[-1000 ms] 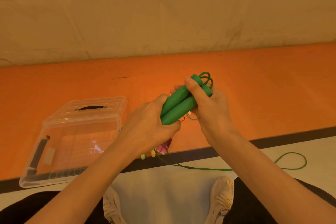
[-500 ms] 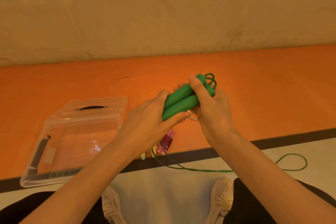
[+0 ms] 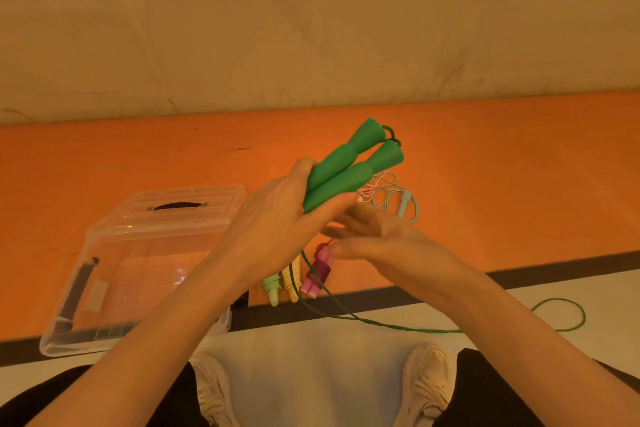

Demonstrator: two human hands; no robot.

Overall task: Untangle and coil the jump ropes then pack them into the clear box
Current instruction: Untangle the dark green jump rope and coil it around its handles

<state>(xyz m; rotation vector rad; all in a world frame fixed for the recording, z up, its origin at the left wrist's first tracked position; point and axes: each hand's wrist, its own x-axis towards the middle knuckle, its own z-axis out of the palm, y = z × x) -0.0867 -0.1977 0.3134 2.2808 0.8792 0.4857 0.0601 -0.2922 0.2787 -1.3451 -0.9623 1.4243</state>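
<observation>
Off comes the right hand from the green handles; a second ago its thumb pinned them, and now it sits just below with loose, open fingers holding nothing. Left hand grips both handles alone, side by side, tilted up to the right. Green cord trails down past the wrists and loops out across the pale floor to the right.

My call for the winding: keep the handles squeezed parallel, let the free hand catch the cord close under them, and lay even turns with light tension so that floor slack feeds in without kinking.

Clear box lies on the orange mat to the left, well apart. Bundled pink, yellow and pale green ropes lie under the hands; a mint tangle waits beyond. Beige wall behind, dark stripe edging the mat.
</observation>
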